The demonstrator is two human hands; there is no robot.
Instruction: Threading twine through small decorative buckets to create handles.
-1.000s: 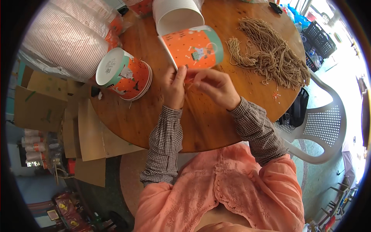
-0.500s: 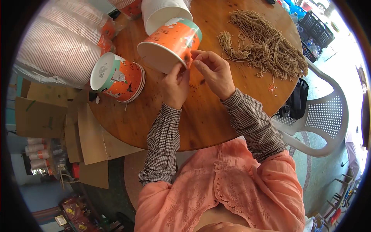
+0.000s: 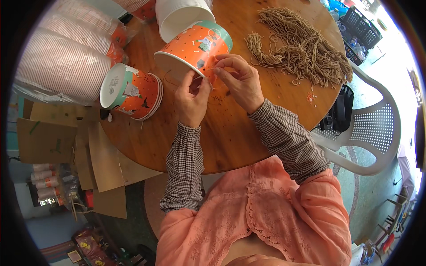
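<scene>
An orange paper bucket (image 3: 188, 44) with a green band and printed pictures lies tilted on its side, its white-rimmed mouth toward my lower left. At the rim's lower edge, my left hand (image 3: 193, 102) is closed, thumb and fingers pinching the wall. My right hand (image 3: 242, 82) is beside the bucket's side, thumb and forefinger pinched on what looks like a thin tan cord (image 3: 210, 69). Part of a thin strand also shows at the bucket's mouth. Inside the left hand's pinch, details are hidden by the fingers.
A short stack of orange buckets (image 3: 141, 95) lies to the left, before plastic-wrapped bucket stacks (image 3: 66, 62). White buckets (image 3: 184, 20) stand behind. A heap of tan cords (image 3: 306, 51) covers the far right of the round wooden table (image 3: 230, 146). A grey plastic chair (image 3: 372, 128) and cardboard boxes (image 3: 106, 155) flank it.
The bucket has turned a little, bringing other printed pictures into view. My left hand has shifted slightly down and left along the rim; the right stays close to the bucket's side.
</scene>
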